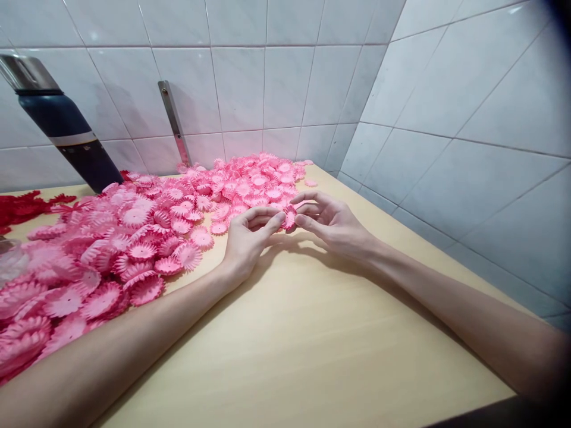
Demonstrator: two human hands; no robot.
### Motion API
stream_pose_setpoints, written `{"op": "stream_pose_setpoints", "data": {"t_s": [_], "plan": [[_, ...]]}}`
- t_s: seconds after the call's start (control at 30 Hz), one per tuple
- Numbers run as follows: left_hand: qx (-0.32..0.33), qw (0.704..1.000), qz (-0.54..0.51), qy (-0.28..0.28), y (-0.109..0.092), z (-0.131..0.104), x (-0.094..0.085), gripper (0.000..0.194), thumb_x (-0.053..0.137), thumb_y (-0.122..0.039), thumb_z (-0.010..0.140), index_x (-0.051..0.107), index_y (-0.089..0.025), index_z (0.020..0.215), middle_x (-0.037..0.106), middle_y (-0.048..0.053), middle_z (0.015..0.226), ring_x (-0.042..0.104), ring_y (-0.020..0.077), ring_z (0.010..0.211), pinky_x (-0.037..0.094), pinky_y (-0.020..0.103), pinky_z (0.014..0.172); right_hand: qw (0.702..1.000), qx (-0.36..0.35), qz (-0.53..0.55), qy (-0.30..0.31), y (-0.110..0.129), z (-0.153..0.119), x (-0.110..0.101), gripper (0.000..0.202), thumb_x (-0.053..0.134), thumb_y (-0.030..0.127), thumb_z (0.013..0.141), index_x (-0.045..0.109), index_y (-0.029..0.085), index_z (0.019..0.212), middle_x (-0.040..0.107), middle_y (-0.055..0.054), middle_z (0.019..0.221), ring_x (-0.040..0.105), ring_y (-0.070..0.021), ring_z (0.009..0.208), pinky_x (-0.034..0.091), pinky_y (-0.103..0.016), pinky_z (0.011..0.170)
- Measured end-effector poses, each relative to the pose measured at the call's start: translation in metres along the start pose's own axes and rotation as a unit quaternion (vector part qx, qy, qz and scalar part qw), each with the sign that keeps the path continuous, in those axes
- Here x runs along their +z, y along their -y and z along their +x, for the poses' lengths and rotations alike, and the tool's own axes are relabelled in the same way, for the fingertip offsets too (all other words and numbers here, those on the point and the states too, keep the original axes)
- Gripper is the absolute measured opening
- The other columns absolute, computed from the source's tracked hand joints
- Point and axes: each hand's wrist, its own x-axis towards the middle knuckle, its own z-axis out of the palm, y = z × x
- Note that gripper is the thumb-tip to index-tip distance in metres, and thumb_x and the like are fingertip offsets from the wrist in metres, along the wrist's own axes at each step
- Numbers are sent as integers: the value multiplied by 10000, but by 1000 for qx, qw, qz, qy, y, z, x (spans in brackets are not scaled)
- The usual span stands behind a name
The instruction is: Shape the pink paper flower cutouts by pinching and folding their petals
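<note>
A small pink flower-shaped disc (289,217) with a fringed edge is held up between my two hands, just above the table. My left hand (250,236) pinches its left side between thumb and fingers. On the other side, my right hand (332,223) has its thumb and a finger at the disc's right edge, the remaining fingers loosely curled. Beyond and to the left of both hands spreads a big heap of similar pink fringed discs (143,251), many with a tiny hole in the centre.
A dark blue bottle (74,128) with a steel cap stands behind the heap at left. Red pieces (24,209) lie at the far left, near some clear plastic (12,264). A metal strip (172,116) leans on the tiled wall (238,89). Tiles bound the table (307,351) behind and right.
</note>
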Motion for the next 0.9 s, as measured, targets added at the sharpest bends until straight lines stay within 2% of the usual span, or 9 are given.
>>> {"op": "stream_pose_setpoints", "data": {"t_s": [0.2,0.33,0.4,0.43,0.5,0.6,0.73,0.8,0.9], "plan": [[8,999,-3,-34,1,0,4,264,728,-349,731,681,-126,864,715,83,870,671,185,832,557,301,747,999,20,33,-7,0,1,3,319,689,384,807,574,225,1058,690,-34,861,685,-205,817,562,-384,752],[74,994,71,-37,-6,-8,9,197,643,-344,809,675,-167,890,711,61,921,664,182,865,540,306,781,993,44,61,-86,-2,0,4,275,715,381,781,619,225,985,685,-20,767,670,-184,726,574,-379,721],[121,983,135,-26,-10,-14,10,201,593,-359,842,675,-180,803,709,51,878,656,179,851,529,298,768,987,54,68,-136,-5,1,-1,271,747,387,743,636,246,947,690,-16,750,667,-182,699,579,-372,692],[145,977,155,-12,-10,-17,10,223,581,-359,847,668,-182,744,703,47,807,651,174,799,524,293,743,985,52,65,-152,-6,2,-4,267,759,400,725,649,266,929,692,-17,746,664,-179,674,576,-360,667],[190,960,189,78,-8,-21,10,236,575,-344,844,664,-193,686,678,33,699,632,158,681,518,291,710,987,54,10,-148,-6,8,-12,243,756,407,731,679,285,926,708,-73,792,676,-202,691,560,-338,622],[246,918,270,152,1,-19,11,232,595,-291,805,660,-210,598,664,41,633,653,201,809,482,311,880,987,57,-97,-113,7,27,-12,245,772,419,711,702,294,910,719,-119,781,686,-207,689,538,-324,609],[239,907,323,129,10,-12,11,172,574,-267,804,703,-205,709,723,85,938,604,252,1031,398,371,1026,988,8,-151,-38,47,67,27,285,752,415,727,663,238,932,723,-118,771,697,-233,682,546,-363,594],[197,915,332,119,10,-10,10,158,583,-305,801,716,-224,827,706,76,1029,560,280,1100,410,411,1012,994,-19,-110,3,65,89,61,317,699,392,792,604,199,1025,723,-105,797,704,-241,739,570,-408,677],[157,928,319,112,6,-11,7,202,592,-308,800,707,-236,950,678,78,1089,534,308,1126,455,438,954,988,-92,-86,95,78,113,116,402,673,412,814,578,194,1139,706,-104,895,684,-240,774,572,-406,655]]}}
